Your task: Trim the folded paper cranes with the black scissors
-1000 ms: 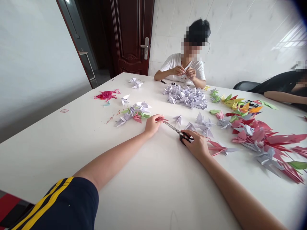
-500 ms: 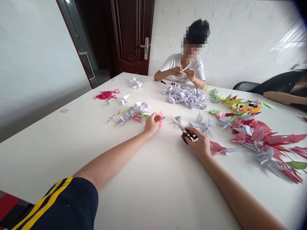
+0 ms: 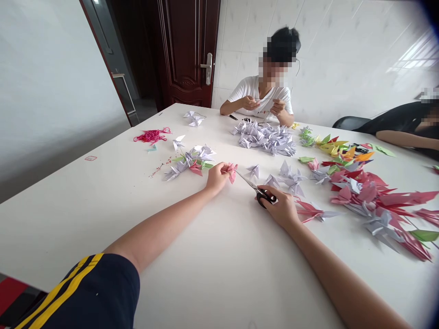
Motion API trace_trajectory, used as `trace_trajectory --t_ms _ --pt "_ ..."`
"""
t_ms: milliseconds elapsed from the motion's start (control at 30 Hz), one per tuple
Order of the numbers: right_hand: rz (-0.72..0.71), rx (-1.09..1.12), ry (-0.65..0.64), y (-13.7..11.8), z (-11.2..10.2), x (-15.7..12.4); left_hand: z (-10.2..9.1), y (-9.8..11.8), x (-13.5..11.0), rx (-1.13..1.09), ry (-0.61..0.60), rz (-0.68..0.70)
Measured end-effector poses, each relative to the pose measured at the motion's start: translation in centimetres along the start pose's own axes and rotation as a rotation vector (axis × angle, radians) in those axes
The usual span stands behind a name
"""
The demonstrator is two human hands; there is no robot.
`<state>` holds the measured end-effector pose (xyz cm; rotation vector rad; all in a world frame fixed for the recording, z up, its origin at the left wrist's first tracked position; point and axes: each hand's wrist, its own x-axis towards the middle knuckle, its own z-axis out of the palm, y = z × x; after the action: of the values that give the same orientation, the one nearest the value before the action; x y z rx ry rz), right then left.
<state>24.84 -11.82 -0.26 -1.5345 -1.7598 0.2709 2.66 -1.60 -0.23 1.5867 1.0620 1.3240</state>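
My left hand (image 3: pixel 217 178) pinches a small pink paper crane (image 3: pixel 232 172) above the white table. In my right hand (image 3: pixel 283 205) is a pair of scissors (image 3: pixel 250 183) with black handles, my fingers in the loops. The blades point left and their tips reach the pink paper; whether they touch it I cannot tell. Just left of my left hand lies a small heap of white, green and pink folded cranes (image 3: pixel 188 160). Several white cranes (image 3: pixel 293 178) lie beyond my right hand, and a red and white one (image 3: pixel 315 212) rests beside its wrist.
A pile of white cranes (image 3: pixel 264 137) lies in front of a person (image 3: pixel 260 91) across the table, who holds a thread. Coloured cranes (image 3: pixel 370 194) spread along the right. Pink yarn (image 3: pixel 152 135) lies at left, near red scraps (image 3: pixel 157 170). Another person's arm (image 3: pixel 404 137) rests far right.
My right hand has moved the scissors left, up to the pink crane. The crane has turned in my left hand. Across the table, the person's hands have drawn apart with a thread between them.
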Motion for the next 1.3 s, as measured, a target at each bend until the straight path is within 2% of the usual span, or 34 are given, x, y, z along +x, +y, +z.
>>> trace_trajectory --t_ms 233,833,1300 --pt "0.067 -0.028 0.005 -0.1 0.0 0.1 -0.2 0.5 -0.3 0.021 -0.013 -0.026" --pt "-0.006 -0.093 -0.103 -0.3 0.0 -0.1 0.2 0.5 -1.0 0.093 -0.080 0.109" --pt "-0.002 -0.115 -0.099 -0.3 0.0 -0.1 0.1 0.9 -1.1 0.064 -0.011 0.074"
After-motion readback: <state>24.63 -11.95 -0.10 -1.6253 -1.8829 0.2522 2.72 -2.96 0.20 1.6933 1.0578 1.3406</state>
